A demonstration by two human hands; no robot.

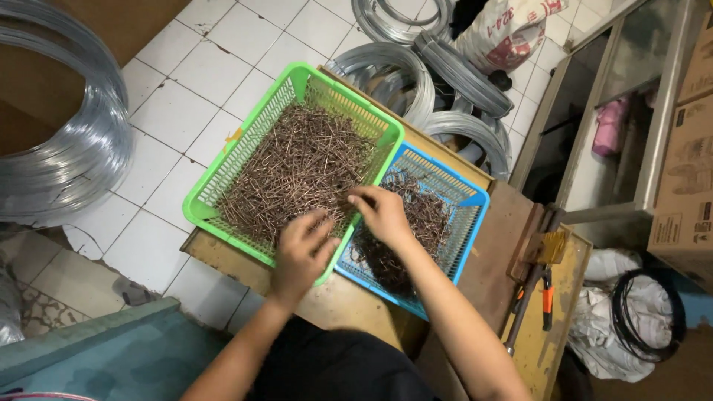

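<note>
Both forearms reach up from my lap over the near edge of the wooden bench (349, 297). My left hand (301, 252) rests on the near rim of the green basket (223, 171), fingers curled loosely down into the pile of brown nails (297, 163); whether they pinch any nail I cannot tell. My right hand (382, 212) lies just beside it, where the green basket meets the blue basket (468, 204), fingers bent and touching nails at that shared edge; again I cannot tell if they grip. The green basket sits tilted over the bench's left edge, heaped with nails. The blue one sits partly under it toward the middle, holding a darker tangle (423, 223). At the bench's right end lie pliers (547, 297) with orange handles. Beyond the far edge, wire coils (416, 82) lie on the white tile floor (193, 82).
</note>
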